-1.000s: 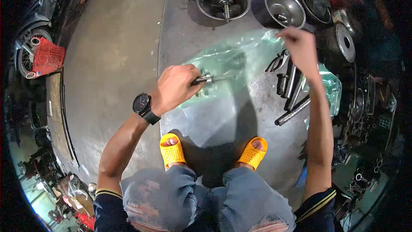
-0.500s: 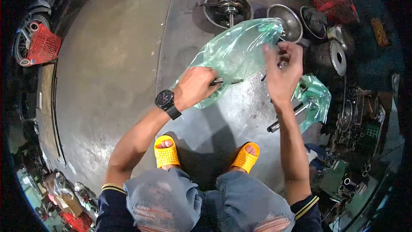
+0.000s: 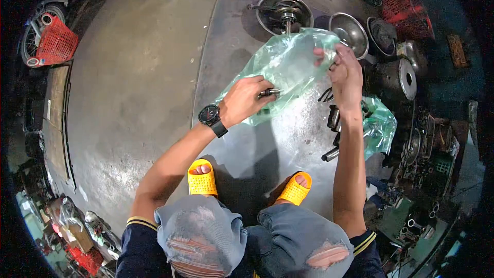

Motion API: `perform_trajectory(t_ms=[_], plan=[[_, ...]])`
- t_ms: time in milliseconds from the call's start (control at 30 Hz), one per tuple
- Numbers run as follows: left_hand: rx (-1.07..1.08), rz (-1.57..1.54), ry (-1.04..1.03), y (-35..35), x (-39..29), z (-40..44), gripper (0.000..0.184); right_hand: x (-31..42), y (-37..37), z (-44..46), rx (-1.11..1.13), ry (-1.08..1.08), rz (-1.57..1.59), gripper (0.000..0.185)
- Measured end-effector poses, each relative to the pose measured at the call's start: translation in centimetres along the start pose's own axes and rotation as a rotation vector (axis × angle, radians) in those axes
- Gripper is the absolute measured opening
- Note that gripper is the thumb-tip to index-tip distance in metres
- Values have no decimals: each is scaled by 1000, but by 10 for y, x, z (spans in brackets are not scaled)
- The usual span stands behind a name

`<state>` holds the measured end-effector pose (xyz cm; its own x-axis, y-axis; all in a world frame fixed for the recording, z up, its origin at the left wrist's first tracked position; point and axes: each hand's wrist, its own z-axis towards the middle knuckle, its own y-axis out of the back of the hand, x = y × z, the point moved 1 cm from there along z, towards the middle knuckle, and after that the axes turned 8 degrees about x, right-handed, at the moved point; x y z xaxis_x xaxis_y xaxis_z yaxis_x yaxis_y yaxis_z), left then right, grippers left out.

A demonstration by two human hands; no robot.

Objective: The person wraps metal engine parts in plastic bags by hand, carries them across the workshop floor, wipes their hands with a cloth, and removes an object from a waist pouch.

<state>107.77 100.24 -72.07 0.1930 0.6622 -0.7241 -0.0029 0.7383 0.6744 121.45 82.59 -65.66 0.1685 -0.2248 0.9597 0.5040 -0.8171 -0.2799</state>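
Note:
A translucent green plastic bag point(image 3: 288, 54) stretches between my hands above the metal sheet. My left hand point(image 3: 247, 98), with a black watch at the wrist, is closed around a short metal shaft point(image 3: 268, 92) against the bag's near side. At the bag's right end, my right hand point(image 3: 346, 80) pinches the plastic, with a fingertip showing through or beyond the film. Below and beside the right wrist lie dark metal rods point(image 3: 330, 154) and a second green plastic bag point(image 3: 378, 128), partly hidden by the forearm.
A crankshaft point(image 3: 288, 10) stands in a metal bowl point(image 3: 262, 18) at the back. Another bowl point(image 3: 350, 28) and a round metal drum part point(image 3: 406, 80) sit to the right. Red baskets point(image 3: 56, 46) and assorted parts line both sides. Yellow sandals point(image 3: 202, 180) are on my feet.
My right hand has closed in on the bag's right end. The left hand has shifted slightly right with the shaft, of which less shows. The view has also shifted a little.

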Motion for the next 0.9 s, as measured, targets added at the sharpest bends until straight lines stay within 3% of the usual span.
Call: perform_trajectory(t_ms=[67,200,300,367,433,633,733,833,900], plan=[[18,-13,20,0,1,0,21,0,-2,-3,24,12,-323,34],[28,11,28,1,3,-1,23,30,-29,-21,-8,22,-466,33],[10,12,42,2,4,1,24,0,-12,-29,311,-117,-853,23],[-20,15,35,0,5,3,24,-75,19,-52,655,-126,-1429,19],[-40,-38,51,1,6,5,24,-80,0,-82,910,-144,-1089,16],[-53,-93,73,1,6,4,26,-43,-21,-61,373,-300,-941,22],[-52,-97,83,2,6,3,27,-50,-31,-58,149,81,-1057,27],[-43,-148,73,6,8,1,27,-57,-48,-46,210,245,-1146,32],[-45,-111,89,13,10,-7,28,-61,-48,-33,338,167,-1065,28]])
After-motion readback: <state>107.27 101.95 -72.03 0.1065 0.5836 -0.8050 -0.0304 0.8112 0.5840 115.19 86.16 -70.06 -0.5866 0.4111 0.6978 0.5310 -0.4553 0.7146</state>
